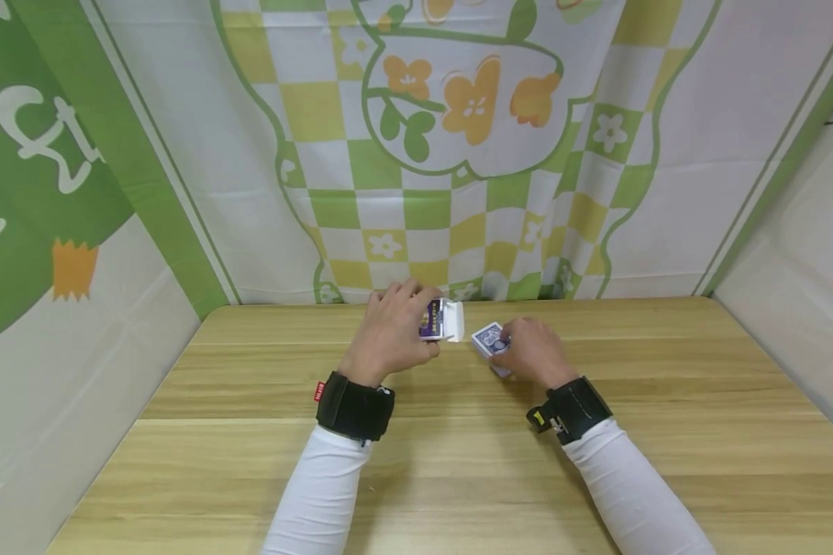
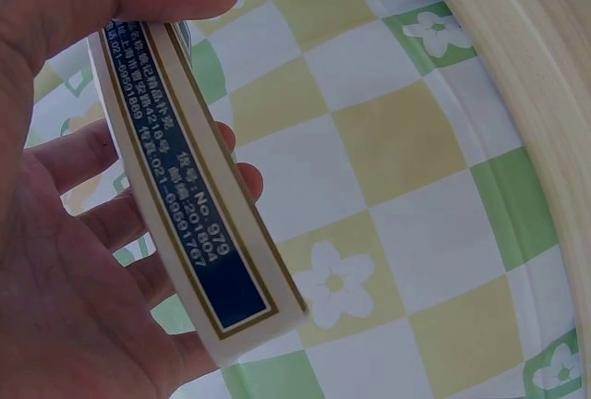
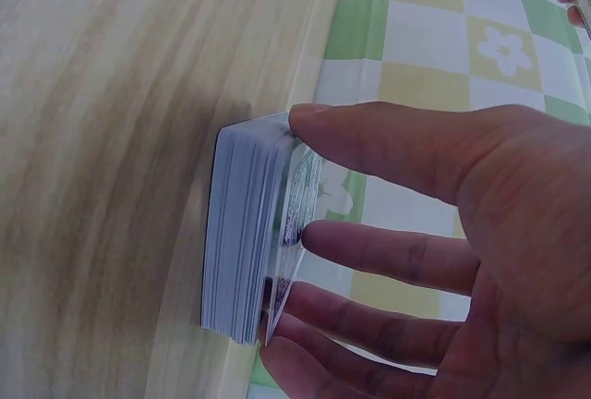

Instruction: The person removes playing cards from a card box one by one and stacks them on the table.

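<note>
My left hand point(image 1: 392, 335) holds a playing-card box point(image 1: 431, 319) above the table, its white end flap point(image 1: 454, 321) standing open toward the right. In the left wrist view the box's narrow side point(image 2: 189, 177) shows, dark blue with printed writing, between thumb and fingers. A deck of playing cards point(image 1: 487, 338) with blue patterned backs lies on the table to the right of the box. My right hand point(image 1: 536, 353) grips the deck from above. The right wrist view has the thumb at one end of the stack point(image 3: 238, 233) and fingertips at the other, the outermost card slightly splayed.
The wooden table point(image 1: 458, 470) reaches back to a green, yellow and white checkered curtain point(image 1: 426, 208). Fabric walls point(image 1: 62, 370) stand along both sides. Each wrist carries a black strap point(image 1: 355, 407) over a white sleeve.
</note>
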The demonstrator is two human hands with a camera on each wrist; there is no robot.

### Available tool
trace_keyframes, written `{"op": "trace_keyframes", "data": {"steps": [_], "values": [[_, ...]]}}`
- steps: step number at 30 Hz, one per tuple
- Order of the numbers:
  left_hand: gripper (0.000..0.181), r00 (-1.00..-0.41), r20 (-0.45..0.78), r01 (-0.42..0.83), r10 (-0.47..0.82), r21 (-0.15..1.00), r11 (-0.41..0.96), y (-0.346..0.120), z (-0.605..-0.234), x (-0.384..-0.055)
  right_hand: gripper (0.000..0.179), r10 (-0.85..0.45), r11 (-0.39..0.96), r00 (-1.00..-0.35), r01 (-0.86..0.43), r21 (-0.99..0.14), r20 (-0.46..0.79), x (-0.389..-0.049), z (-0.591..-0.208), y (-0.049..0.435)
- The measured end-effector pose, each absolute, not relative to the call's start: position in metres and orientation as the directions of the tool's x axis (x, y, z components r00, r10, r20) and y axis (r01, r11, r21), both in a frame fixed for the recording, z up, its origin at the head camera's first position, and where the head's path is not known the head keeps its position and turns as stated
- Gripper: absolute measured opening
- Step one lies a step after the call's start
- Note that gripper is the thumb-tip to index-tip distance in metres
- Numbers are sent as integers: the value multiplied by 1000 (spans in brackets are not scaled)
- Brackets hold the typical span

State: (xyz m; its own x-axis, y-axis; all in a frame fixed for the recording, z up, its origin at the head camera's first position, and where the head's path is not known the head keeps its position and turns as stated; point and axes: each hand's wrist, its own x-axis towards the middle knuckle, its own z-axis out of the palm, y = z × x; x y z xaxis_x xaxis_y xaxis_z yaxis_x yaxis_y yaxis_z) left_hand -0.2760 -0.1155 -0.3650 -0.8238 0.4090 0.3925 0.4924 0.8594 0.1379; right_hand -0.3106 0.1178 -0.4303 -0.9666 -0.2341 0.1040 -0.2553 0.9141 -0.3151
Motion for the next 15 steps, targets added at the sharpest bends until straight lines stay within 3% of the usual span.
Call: {"op": "trace_keyframes", "data": {"steps": [15], "values": [[66,-826,390,490,407,139,861,-115,-365,-276,47,-226,913,-970,-243,-329,88,-311,-431,119]]}}
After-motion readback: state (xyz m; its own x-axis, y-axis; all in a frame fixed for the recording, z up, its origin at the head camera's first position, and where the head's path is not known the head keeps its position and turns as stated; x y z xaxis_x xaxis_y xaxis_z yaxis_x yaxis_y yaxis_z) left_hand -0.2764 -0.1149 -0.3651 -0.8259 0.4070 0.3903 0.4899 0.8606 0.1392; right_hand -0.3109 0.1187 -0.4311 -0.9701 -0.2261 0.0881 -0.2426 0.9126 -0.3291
